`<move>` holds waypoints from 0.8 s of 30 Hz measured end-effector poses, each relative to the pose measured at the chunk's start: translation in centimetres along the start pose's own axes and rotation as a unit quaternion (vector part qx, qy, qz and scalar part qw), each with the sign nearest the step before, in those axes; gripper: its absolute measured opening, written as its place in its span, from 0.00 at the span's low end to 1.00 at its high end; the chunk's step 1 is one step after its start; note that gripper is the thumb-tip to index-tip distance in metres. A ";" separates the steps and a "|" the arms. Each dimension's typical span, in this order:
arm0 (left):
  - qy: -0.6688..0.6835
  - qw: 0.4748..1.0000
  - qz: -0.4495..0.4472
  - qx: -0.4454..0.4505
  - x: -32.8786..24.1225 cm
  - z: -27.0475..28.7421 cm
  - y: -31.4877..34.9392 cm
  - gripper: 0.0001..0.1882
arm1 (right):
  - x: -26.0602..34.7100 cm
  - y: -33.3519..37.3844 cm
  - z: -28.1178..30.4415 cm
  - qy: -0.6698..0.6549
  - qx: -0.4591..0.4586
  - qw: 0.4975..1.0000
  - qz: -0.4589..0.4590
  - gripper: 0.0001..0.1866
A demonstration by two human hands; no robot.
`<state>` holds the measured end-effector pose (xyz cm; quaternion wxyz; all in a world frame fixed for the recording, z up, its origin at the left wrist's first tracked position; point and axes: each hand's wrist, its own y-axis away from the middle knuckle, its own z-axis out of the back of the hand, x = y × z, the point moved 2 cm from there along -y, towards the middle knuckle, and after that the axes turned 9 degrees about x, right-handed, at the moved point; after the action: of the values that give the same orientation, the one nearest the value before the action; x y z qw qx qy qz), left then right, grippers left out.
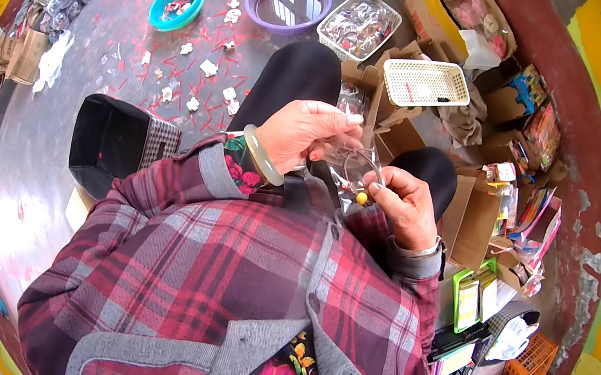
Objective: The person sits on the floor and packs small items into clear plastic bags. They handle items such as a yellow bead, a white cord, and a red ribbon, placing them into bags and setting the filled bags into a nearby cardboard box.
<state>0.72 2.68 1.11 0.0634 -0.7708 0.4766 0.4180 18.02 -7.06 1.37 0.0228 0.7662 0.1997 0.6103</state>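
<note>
Over my lap, my left hand [291,137], with a pale bangle at its wrist, pinches the upper part of a small clear plastic bag [337,156]. Facing it, my right hand [408,207] has thumb and forefinger closed at the side of a thin dark loop [356,166] that looks like a hair tie. A round yellow bead [361,198] hangs just below those fingertips. The loop overlaps the bag; how much of it lies inside I cannot tell. Behind my hands, more clear packets lie in a cardboard box [370,80] between my knees.
Ahead stand a purple basin [285,28], a white basket of packets [375,51] and teal bowls [175,17]. An almost bare white basket [455,94] rests on boxes at right. A black fabric bin [95,153] stands at left. Red strips and white pieces litter the floor.
</note>
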 end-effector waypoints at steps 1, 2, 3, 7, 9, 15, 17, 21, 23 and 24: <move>-0.027 1.000 0.010 0.004 0.1 0.1 0.0 0.10 | 0.2 0.2 0.1 0.024 0.002 1.000 -0.008 0.04; -0.055 0.998 0.020 0.008 0.2 0.2 -0.1 0.10 | 0.1 0.2 0.3 0.012 -0.012 1.000 0.007 0.05; -0.082 0.996 0.030 0.012 0.4 0.3 -0.1 0.09 | -0.2 0.1 0.7 0.001 -0.026 0.999 0.023 0.05; -0.078 0.997 0.027 -0.006 0.9 0.4 -0.1 0.09 | -1.3 -0.4 1.5 -0.136 -0.102 0.983 0.066 0.11; -0.054 0.998 0.007 -0.022 1.0 0.5 -0.1 0.08 | -1.4 -0.5 1.4 -0.191 -0.108 0.974 0.060 0.12; 0.009 0.998 -0.035 -0.042 0.9 0.2 -0.3 0.07 | -1.7 -0.5 1.2 -0.142 -0.131 0.981 0.020 0.10; 0.017 0.999 -0.033 -0.040 0.8 0.2 -0.2 0.07 | -1.9 -0.4 1.5 -0.132 -0.149 0.980 0.015 0.09; 0.012 0.998 -0.040 -0.050 1.1 0.7 -0.3 0.07 | -1.7 -0.3 1.4 -0.098 -0.174 0.979 0.028 0.07; 0.035 0.997 -0.044 -0.043 1.5 0.8 -0.6 0.07 | -1.6 -0.2 1.5 -0.088 -0.165 0.982 0.037 0.07; 0.047 0.997 -0.046 -0.039 1.6 0.9 -0.6 0.07 | -1.6 -0.2 1.6 -0.083 -0.160 0.983 0.042 0.07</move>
<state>0.99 2.41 -0.79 0.0299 -0.8127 0.4260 0.3965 19.19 -7.12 -0.56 0.1357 0.8083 0.0649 0.5692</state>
